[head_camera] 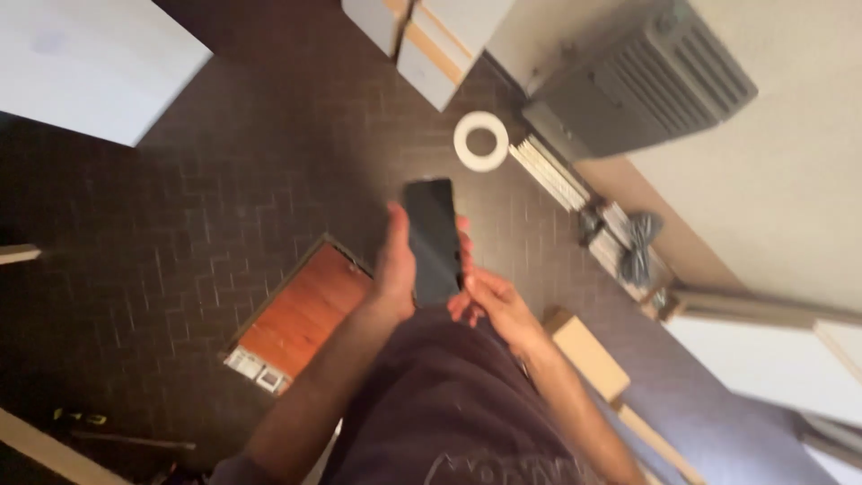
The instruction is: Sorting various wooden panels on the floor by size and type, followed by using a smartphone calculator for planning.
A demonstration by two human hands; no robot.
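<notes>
A dark shirt [449, 422] fills the foreground; the left hand [395, 265] wraps a black phone [433, 241], screen up for viewing; the right hand [489, 301] steadies its lower edge, fingers loosely curled.

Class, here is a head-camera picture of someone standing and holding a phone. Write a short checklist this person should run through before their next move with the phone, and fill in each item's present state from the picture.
1. Left hand wrapped round the dark phone: ok, fingers and thumb grip its edges.
2. Right hand supporting: ok, its fingers meet the phone's lower edge.
3. Phone screen lit: not ok, it looks dark.
4. Floor below free of obstacles: not ok, a reddish wooden panel lies beside the person on the dark tiled floor.
5. White tape roll out of the way: ok, it lies apart, ahead on the floor.
6. Grip firmness: cannot tell, the picture is blurred.
</notes>
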